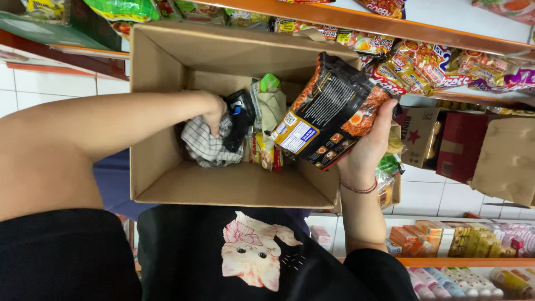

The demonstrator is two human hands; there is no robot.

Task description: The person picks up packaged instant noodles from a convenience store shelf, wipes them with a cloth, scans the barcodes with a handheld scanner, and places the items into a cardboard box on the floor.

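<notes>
Cardboard forms the largest item: an open box (167, 167) resting against the person's torso, its flaps up, enclosing the left hand and sitting just left of the right hand. Orange shelves (390, 25) run beyond both hands, stacked with bright snack packets (423, 69); a lower shelf near the right forearm carries small cartons (418, 237). A black noodle packet (334, 111) is tilted over the box's right edge, gripped by the right hand (368, 150), fingers wrapped along its far edge and palm behind its lower corner. Inside the box, the left hand (214, 114) is curled downward with fingers closed on a checked cloth (206, 147) lying directly beneath it. A black bottle (239, 117) touches the left hand's far side. Between the hands stand a beige pouch with green cap (270, 103) and a small yellow-red packet (264, 153).
</notes>
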